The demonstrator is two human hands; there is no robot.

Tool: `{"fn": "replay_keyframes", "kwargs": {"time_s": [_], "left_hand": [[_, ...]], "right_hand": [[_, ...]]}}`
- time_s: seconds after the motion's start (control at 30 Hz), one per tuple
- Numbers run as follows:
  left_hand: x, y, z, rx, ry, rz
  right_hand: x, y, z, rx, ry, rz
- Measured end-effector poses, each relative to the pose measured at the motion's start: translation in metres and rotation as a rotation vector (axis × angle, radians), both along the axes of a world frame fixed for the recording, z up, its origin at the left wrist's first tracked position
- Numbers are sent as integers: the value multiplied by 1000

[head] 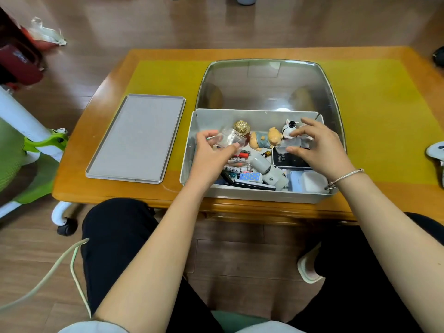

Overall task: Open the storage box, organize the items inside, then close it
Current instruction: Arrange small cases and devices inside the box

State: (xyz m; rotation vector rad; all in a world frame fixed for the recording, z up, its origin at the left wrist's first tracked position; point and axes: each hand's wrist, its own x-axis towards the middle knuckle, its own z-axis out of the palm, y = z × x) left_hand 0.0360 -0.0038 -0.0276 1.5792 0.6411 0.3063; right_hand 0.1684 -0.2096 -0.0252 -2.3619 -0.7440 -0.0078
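On the desk (pixel 168 75), sorting is underway in the open storage box (pixel 192 131): left hand (pixel 211 152) grips a clear jar (pixel 231 139), right hand (pixel 319 146) pinches a small clear container (pixel 292 143); next, lift both clear.

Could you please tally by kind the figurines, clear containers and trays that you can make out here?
Cartoon figurines: 3, two orange pig figurines and one white black-eyed figurine.
Clear plastic containers: 2, one in each hand.
Flat grey trays: 1.
Total: 6.
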Motion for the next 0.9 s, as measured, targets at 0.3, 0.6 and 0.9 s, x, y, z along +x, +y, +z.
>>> {"fn": "replay_keyframes", "kwargs": {"time_s": [0.3, 0.6, 0.9], "left_hand": [[-14, 19, -2, 405, -127, 75], [-29, 39, -20, 454, -214, 264], [-32, 49, -33, 337, -265, 346]], "right_hand": [[-14, 5, 2, -64, 8, 74], [-29, 64, -9, -183, 55, 281], [-39, 152, -16, -361, 116, 426]]}}
